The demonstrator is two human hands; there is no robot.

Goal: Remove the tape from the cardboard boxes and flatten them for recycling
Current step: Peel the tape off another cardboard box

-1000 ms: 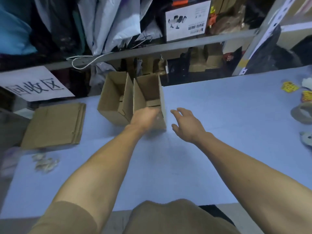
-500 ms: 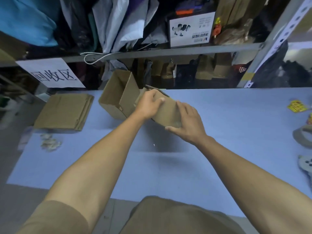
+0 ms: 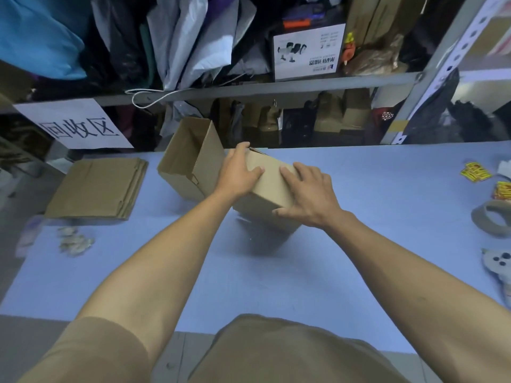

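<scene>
A small brown cardboard box (image 3: 272, 189) is tilted above the blue table (image 3: 373, 189), held between both hands. My left hand (image 3: 239, 172) grips its far left end, fingers over the top edge. My right hand (image 3: 307, 197) lies across its near right side, thumb hooked under the edge. A second cardboard box (image 3: 190, 158) stands open on the table just left of it. A stack of flattened boxes (image 3: 96, 187) lies at the table's left edge.
Balled-up tape scraps (image 3: 74, 240) lie near the left front. A tape roll (image 3: 492, 221), yellow stickers (image 3: 475, 171) and a grey tool (image 3: 497, 262) sit at the right. Metal shelving (image 3: 249, 89) packed with bags and cartons runs behind the table.
My left hand took the right-hand box from beside the other one; both hands lifted and tipped it toward me. My right hand closed on its near side.
</scene>
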